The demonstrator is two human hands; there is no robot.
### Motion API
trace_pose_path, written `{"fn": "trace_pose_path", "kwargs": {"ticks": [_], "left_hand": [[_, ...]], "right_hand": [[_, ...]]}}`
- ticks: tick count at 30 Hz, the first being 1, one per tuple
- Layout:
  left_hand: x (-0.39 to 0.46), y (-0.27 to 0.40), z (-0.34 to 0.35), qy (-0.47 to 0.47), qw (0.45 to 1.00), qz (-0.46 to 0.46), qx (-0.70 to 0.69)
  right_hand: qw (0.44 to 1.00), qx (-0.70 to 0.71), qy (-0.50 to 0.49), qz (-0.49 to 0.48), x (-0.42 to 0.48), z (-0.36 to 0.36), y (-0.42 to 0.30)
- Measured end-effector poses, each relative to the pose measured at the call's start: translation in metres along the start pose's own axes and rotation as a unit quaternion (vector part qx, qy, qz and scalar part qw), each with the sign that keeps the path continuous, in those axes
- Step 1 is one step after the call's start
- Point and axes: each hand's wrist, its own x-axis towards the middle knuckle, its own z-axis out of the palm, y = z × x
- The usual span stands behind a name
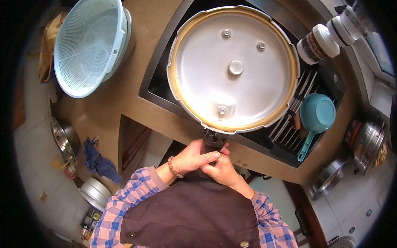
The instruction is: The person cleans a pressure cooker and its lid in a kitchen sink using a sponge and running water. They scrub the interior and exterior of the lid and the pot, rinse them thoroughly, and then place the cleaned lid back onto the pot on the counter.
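A large round pressure cooker lid (pixel 204 77) faces me with its metal underside, fittings and yellowish sealing gasket (pixel 183 96) showing. Both of my hands are wrapped around its black handle (pixel 214 139) at the near edge. My left hand (pixel 192 158), with a beaded bracelet at the wrist, grips from the left, its thumb laid across the handle. From the right, my right hand (pixel 221 170) closes on the same handle. The lid is over a dark sink (pixel 161 74), hiding much of it.
A light-blue plastic colander (pixel 86 46) sits in a metal bowl on the brown counter (pixel 145 40), left. At right, a teal ladle (pixel 318 113) lies over a metal rack (pixel 282 127). Jars (pixel 316 45) stand behind it. A blue cloth (pixel 99 164) hangs at far left.
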Motion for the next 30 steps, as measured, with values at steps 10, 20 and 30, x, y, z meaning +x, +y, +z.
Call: {"fn": "trace_pose_path", "kwargs": {"ticks": [10,20,30], "left_hand": [[-0.004,0.013,-0.018,-0.049,0.998,-0.019,0.044],[-0.008,0.03,-0.011,0.12,0.99,-0.065,-0.037],[0.003,0.048,-0.006,0.077,0.971,-0.12,-0.192]], "right_hand": [[0.999,-0.037,-0.011,-0.011,0.0,0.015,0.016],[0.975,-0.178,-0.118,0.058,0.019,-0.032,-0.072],[0.871,-0.239,0.293,-0.314,0.264,-0.062,-0.126]]}}
